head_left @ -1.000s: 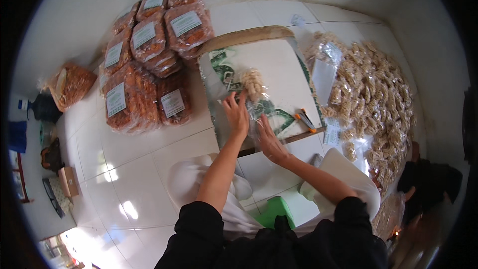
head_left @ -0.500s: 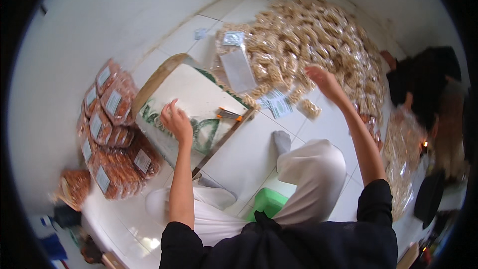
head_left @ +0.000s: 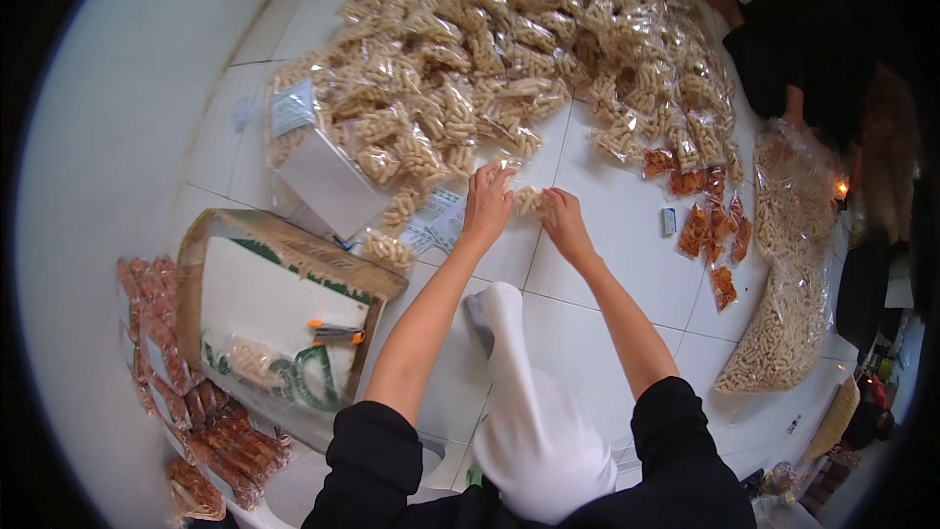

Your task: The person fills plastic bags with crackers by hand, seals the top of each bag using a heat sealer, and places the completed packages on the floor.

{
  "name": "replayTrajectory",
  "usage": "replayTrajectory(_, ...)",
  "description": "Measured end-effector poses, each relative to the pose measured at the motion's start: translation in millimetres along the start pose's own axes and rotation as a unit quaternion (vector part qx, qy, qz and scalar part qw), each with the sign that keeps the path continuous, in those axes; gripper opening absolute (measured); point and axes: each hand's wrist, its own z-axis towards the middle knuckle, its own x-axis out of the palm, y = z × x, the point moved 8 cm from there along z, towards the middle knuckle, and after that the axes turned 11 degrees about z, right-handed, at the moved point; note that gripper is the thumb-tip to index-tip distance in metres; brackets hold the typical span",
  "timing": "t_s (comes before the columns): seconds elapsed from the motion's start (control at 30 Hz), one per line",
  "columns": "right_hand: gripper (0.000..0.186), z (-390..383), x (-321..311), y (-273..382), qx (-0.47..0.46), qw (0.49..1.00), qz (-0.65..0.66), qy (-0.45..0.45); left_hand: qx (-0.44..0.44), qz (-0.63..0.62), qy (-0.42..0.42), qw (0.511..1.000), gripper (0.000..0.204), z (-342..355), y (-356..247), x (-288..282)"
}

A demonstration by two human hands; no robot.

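Note:
Both my hands reach over the tiled floor by the near edge of a large heap of clear packets (head_left: 470,69) filled with pale, finger-shaped snacks. My right hand (head_left: 566,222) is closed, pinching a small clear snack packet (head_left: 529,200) at its right side. Just left of it, my left hand (head_left: 488,204) has its fingers bent onto another snack packet (head_left: 507,165) at the heap's edge; its grip is partly hidden. Printed paper labels (head_left: 435,223) lie beside my left wrist. A single snack packet (head_left: 388,249) lies nearer me.
At left stands a carton (head_left: 284,235) with a pale packet (head_left: 253,360) and an orange-and-black tool (head_left: 335,333) on top. Reddish-brown packs (head_left: 211,431) are stacked beyond it. Small orange-red packets (head_left: 720,230) and a big snack sack (head_left: 778,304) lie right, near another person (head_left: 813,59).
The view has swung toward the heap. My left hand has left the carton for the heap's edge, and a pale packet shows on the carton. My hands are now close together.

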Motion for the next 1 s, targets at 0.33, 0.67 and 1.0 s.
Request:
replayTrajectory(0.33, 0.059, 14.8, -2.1, -14.9, 0.031, 0.997, -0.073, -0.022, -0.078, 0.108, -0.044, 0.990, 0.059, 0.1, 20.3, 28.6)
replayTrajectory(0.67, 0.064, 64.5, -36.2, 197.3, -0.187, 0.932, 0.311, -0.011, -0.080, -0.842, 0.221, 0.486, 0.028, -47.0, -23.2, -113.0)
replayTrajectory(1.0, 0.045, 11.7, -26.7, 474.0, -0.357, 0.898, 0.200, 0.162, -0.071, -0.506, -0.162, 0.844, 0.062, -188.7, -75.5, -396.1)
